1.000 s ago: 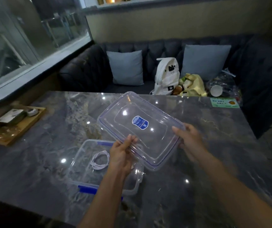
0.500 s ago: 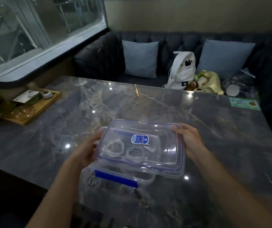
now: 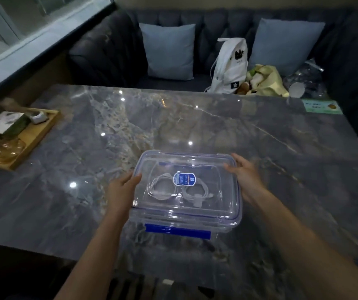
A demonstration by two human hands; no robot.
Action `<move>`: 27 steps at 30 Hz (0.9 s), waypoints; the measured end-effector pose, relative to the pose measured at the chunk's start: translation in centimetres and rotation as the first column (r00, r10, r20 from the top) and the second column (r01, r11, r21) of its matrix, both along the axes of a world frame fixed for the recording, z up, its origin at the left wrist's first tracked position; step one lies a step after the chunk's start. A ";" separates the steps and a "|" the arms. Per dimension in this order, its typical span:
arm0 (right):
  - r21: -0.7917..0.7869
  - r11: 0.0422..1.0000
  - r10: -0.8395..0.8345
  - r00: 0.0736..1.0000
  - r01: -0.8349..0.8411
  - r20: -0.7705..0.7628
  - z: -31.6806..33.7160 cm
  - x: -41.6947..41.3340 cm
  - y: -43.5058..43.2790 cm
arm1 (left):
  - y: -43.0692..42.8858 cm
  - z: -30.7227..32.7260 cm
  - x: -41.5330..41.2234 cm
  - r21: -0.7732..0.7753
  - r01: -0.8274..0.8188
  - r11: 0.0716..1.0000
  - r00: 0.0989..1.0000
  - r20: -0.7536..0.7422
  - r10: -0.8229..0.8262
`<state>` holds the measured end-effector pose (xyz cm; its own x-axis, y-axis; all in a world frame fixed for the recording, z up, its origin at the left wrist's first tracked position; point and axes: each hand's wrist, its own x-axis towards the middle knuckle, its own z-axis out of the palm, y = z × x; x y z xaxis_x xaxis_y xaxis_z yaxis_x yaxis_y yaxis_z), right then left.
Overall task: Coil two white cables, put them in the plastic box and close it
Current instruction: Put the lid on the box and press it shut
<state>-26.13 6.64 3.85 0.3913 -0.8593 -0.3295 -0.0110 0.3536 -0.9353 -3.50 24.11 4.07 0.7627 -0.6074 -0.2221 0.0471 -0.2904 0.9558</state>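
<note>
A clear plastic box (image 3: pixel 227 224) with blue clips stands on the marble table near me. Its clear lid (image 3: pixel 217 169), marked by a blue label, lies flat on top of it. Through the lid I see two coiled white cables (image 3: pixel 163 191) side by side inside. My left hand (image 3: pixel 124 187) presses against the lid's left edge, fingers wrapped on the rim. At the lid's right edge, my right hand (image 3: pixel 245 174) touches the far corner with fingers spread. The blue front clip (image 3: pixel 177 230) hangs down.
A wooden tray (image 3: pixel 33 135) with a small box and glass dishes sits at the table's left edge. A green card (image 3: pixel 323 107) lies at the far right corner. Beyond the table a dark sofa holds cushions, a white backpack (image 3: pixel 230 66) and bags.
The lid, held tilted in the air a second ago, has come down onto the box. Both hands moved with it to the box's two sides.
</note>
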 end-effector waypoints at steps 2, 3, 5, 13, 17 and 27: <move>0.002 1.000 -0.012 1.000 0.012 -0.014 -0.6 0.0 0.4 | 0.2 -1.0 0.3 0.043 0.022 0.999 1.000 0.018 -0.022; 0.007 1.000 -0.026 0.999 0.026 -0.021 -0.9 0.1 0.6 | 0.2 -1.5 0.4 0.049 0.033 0.998 0.999 0.028 -0.035; 0.025 0.997 -0.066 0.997 0.067 -0.026 -1.7 0.2 0.8 | 0.3 -2.0 0.8 0.021 0.053 0.998 0.998 0.020 -0.053; -0.013 0.998 -0.068 0.994 0.067 -0.089 -1.3 1.3 -0.9 | -1.0 -2.7 1.3 -0.055 0.031 0.998 0.997 -0.074 -0.035; -0.032 0.994 -0.107 0.988 0.104 -0.109 -0.7 1.8 -3.6 | -4.2 -2.2 1.6 -0.056 0.020 0.998 0.993 -0.113 -0.026; -0.045 0.994 -0.103 0.983 0.097 -0.155 -0.3 1.2 -7.4 | -8.6 -1.3 2.1 -0.063 0.055 0.996 0.995 -0.078 -0.060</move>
<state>-24.88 -0.78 3.52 0.2489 -0.9042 -0.3470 -0.1255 0.3252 -0.9373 -1.44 15.53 2.72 0.7077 -0.6638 -0.2420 0.1088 -0.2360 0.9656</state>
